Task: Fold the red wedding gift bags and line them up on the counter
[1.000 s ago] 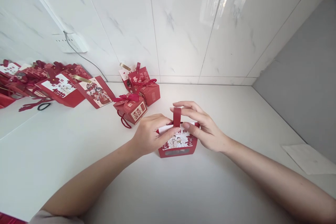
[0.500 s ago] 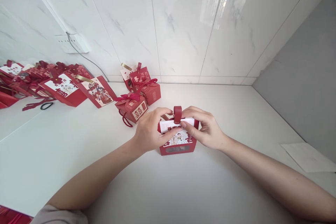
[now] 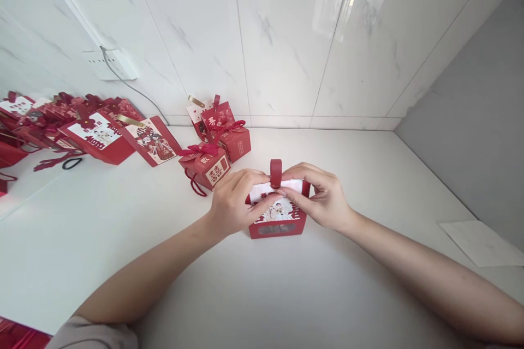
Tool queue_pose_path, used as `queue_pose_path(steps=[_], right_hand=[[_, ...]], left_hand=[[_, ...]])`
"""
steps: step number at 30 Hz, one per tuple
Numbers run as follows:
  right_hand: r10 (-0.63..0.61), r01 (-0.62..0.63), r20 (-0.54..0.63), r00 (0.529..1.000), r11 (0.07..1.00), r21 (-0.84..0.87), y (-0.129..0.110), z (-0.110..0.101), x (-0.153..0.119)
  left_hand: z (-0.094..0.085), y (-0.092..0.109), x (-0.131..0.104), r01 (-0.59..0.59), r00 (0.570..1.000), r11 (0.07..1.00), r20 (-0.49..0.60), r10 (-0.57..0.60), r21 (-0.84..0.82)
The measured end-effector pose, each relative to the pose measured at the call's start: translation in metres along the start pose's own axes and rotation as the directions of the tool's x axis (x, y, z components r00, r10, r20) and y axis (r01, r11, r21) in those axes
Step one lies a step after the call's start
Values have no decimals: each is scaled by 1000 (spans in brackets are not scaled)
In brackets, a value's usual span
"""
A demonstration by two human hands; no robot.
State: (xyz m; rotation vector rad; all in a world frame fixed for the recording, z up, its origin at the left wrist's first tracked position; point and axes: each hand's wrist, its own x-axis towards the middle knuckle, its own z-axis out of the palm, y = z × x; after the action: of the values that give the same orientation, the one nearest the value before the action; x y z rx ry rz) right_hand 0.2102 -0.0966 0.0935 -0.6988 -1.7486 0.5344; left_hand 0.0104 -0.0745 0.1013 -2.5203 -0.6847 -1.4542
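A red gift box stands upright on the white table, with a small clear window low on its front and a white card panel with cartoon figures above it. A red strap loop rises from the middle of its top. My left hand grips the top edge from the left, thumb across the front and fingers behind. From the right, my right hand pinches the same edge, its thumb beside the base of the strap. The fingertips behind the box are partly hidden.
Left of the hands stand small red boxes with ribbon bows. Farther left are a flat red box with a gold strap and a pile of red gift boxes. A white sheet lies at right. Behind runs a tiled wall with a socket.
My right thumb has shifted slightly left to the strap's base, and the two thumbs are closer together. Both hands remain on the gift box's top edge.
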Motion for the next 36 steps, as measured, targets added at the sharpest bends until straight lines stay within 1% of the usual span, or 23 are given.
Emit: queue_pose_path(steps=[2, 5, 7, 9, 11, 12, 16, 19, 25, 31, 33, 36], right_hand=[[52, -51, -24, 998, 998, 35, 0, 1, -2], [149, -143, -37, 988, 981, 127, 0, 2, -4], [186, -183, -1, 982, 966, 181, -1, 3, -4], [205, -207, 33, 978, 954, 218, -1, 4, -4], [222, -227, 50, 974, 944, 238, -3, 4, -4], [230, -236, 52, 972, 940, 245, -3, 4, -4], [250, -253, 42, 967, 941, 226, -5, 3, -4], [243, -245, 32, 969, 952, 183, -7, 3, -4], [179, -184, 47, 983, 963, 198, -9, 4, -2], [166, -175, 63, 984, 969, 172, -9, 2, -1], [177, -183, 49, 983, 966, 185, -8, 2, -2], [218, -216, 21, 976, 946, 241, -6, 5, -3]], left_hand=[[0, 2, 0, 84, 996, 996, 1, -84, -35], [-3, 3, 2, 254, 967, 962, 41, -251, -102], [-5, 3, 3, 325, 944, 937, 105, -314, -126], [-7, 3, 4, 361, 923, 923, 196, -332, -133], [-8, 3, 4, 374, 906, 917, 265, -329, -141], [-9, 4, 5, 371, 905, 917, 279, -321, -147], [-9, 6, 6, 335, 920, 928, 269, -285, -164], [-9, 7, 6, 322, 923, 931, 276, -269, -169], [-11, 6, 8, 312, 922, 938, 287, -259, -154], [-10, 5, 6, 325, 914, 934, 302, -271, -148], [-10, 4, 6, 335, 910, 930, 308, -278, -151], [-11, 4, 6, 368, 891, 913, 347, -292, -176]])
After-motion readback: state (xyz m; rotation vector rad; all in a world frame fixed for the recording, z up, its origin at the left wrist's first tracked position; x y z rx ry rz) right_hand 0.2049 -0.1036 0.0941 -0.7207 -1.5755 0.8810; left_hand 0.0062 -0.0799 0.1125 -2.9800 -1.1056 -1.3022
